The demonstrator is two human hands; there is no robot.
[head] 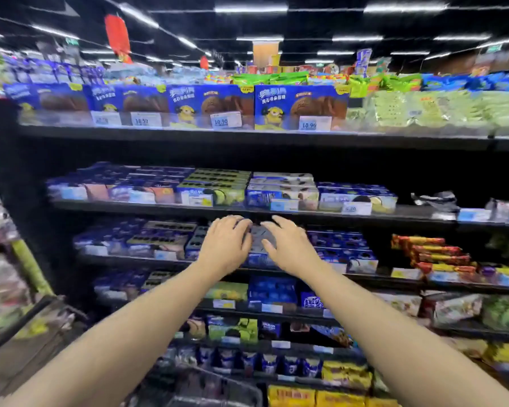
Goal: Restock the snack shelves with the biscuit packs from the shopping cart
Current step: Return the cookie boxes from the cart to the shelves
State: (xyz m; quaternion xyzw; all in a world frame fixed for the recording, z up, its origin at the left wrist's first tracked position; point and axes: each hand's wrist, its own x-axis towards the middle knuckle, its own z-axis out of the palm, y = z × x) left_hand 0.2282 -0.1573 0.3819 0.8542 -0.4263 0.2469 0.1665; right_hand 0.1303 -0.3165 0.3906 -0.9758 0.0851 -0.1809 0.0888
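— How much was left?
— Couldn't tell; the grey wire shopping cart was blurred. The left hand and right hand, fingers spread flat, pressed a dark blue biscuit pack at the black metal shelf's front edge. Its rows looked nearly full.

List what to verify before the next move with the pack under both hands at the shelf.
1. Contact of the left hand with the pack: ok, fingers rest on its left part.
2. Contact of the right hand with the pack: ok, fingers rest on its right part.
3. The pack seated fully on the shelf: cannot tell, blurred and covered.
4. Neighbouring blue packs on its right stacked level: ok.
5. Nearness of the shopping cart: ok, its wire rim shows below the arms; contents cannot tell.
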